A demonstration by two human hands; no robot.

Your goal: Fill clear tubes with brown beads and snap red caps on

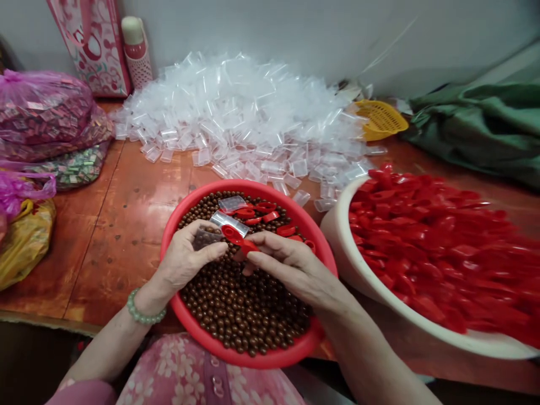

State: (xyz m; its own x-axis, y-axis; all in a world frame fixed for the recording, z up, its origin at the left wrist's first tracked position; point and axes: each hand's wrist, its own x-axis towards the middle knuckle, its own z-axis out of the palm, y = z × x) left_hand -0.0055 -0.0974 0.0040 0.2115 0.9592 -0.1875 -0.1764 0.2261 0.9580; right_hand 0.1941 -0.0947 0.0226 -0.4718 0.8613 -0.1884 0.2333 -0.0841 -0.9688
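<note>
My left hand [182, 257] is closed on a small clear plastic container [206, 238], pinched between thumb and fingers; it looks dark, and I cannot tell whether balls are inside. Between the thumb and fingers of my right hand [291, 263] are red plastic caps [248, 246], one with an oval opening facing up. The caps are close to the container's right end. Below both hands is a red basin [174, 306] of shiny brown balls [248, 304]. Several loose red caps [266, 208] and clear containers [232, 203] lie on the balls at the far side.
Behind the basin spreads a large heap of clear plastic containers [253, 112]. At right, a white tub [341, 225] is heaped with red caps [439, 242]. Bags [46, 112] sit at left. A yellow basket [382, 119], green cloth [481, 124] and bottle [137, 53] stand further back.
</note>
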